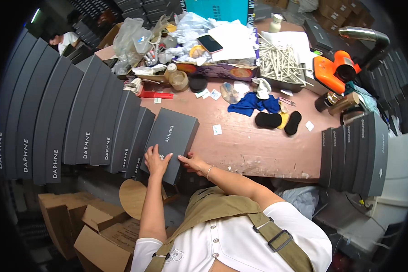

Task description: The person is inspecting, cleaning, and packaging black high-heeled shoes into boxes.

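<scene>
A closed dark grey shoebox [179, 127] lies at the near left of the pink-brown worktable, tilted a little and overhanging its front edge. On its lid rests my left hand [157, 162], with fingers stretched and thumb apart. My right hand [194, 163] grips the box's near right edge, thumb at the top edge and the other fingers curled by the side, partly hidden. Just left of the box stands a long row of matching grey shoeboxes [95, 109], packed side by side.
More grey shoeboxes [356, 152] stand at the table's right end. Farther back are black pads [268, 120], a blue cloth [254, 104], a tray of white sticks [281, 61], an orange heat tool [333, 72] and a phone [210, 44]. Open cartons [102, 247] sit low at left.
</scene>
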`<state>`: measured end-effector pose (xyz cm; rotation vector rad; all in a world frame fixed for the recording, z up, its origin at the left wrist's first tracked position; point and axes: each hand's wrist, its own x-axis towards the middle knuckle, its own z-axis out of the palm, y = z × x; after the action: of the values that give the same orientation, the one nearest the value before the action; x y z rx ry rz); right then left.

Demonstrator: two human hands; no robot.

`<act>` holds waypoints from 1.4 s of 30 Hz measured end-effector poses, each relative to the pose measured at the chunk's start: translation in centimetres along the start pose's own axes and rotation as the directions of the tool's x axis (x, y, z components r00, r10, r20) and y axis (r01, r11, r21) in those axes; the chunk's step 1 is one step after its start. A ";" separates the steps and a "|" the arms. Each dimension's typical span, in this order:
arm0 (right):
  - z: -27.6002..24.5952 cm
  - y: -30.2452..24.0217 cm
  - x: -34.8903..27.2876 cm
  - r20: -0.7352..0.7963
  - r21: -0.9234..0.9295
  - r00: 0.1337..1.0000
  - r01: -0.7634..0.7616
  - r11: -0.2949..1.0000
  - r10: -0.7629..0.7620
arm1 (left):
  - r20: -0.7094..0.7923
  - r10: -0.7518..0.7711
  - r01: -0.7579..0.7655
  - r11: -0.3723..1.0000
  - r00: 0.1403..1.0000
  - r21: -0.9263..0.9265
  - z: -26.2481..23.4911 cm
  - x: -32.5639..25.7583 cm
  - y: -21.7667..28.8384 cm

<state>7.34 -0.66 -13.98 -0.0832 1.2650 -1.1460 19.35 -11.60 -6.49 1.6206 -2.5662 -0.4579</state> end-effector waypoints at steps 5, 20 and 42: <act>0.4 0.5 1.2 -0.036 0.114 0.997 0.067 0.991 -0.063 | 0.032 0.057 -0.057 0.998 0.998 -0.004 -0.5 0.3 0.0; -17.0 -6.1 -15.9 -0.259 0.074 0.966 0.042 0.996 -0.022 | 0.734 0.345 0.764 0.068 0.585 -0.642 4.2 0.1 10.6; -22.8 -20.8 4.2 -0.317 -0.946 0.647 -0.160 0.283 -0.694 | 0.271 0.279 -0.122 0.869 0.921 -0.480 -1.8 -0.9 5.7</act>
<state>-23.76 -2.01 -12.65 -0.9098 2.6662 -0.5150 15.18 -8.87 -3.04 1.1716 -2.5303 -1.2987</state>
